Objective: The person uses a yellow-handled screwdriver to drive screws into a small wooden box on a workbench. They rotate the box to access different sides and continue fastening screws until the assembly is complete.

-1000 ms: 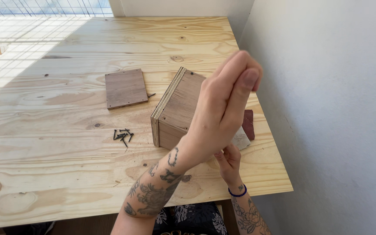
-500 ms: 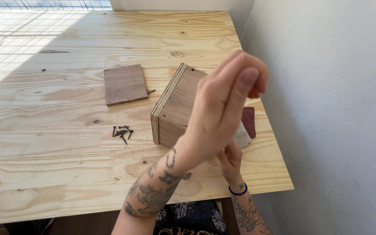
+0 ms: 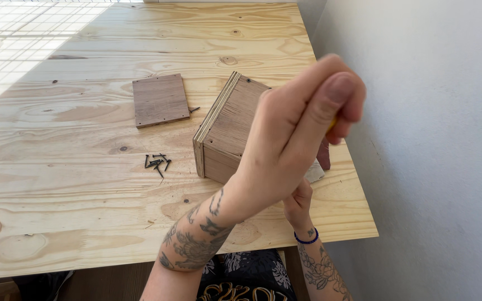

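The left hand (image 3: 299, 131) is rising above the box (image 3: 230, 131) near the table's (image 3: 57, 223) right edge, fingers pressed together around something yellow, probably a tool, while the right hand (image 3: 299, 203), grip hidden, is steadying it; next move needs careful aim.

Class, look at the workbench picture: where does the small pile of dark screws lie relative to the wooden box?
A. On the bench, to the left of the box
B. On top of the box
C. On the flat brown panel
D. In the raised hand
A: the screws lie loose on the bare plywood bench, left of the wooden box and below the flat brown panel, touching neither.
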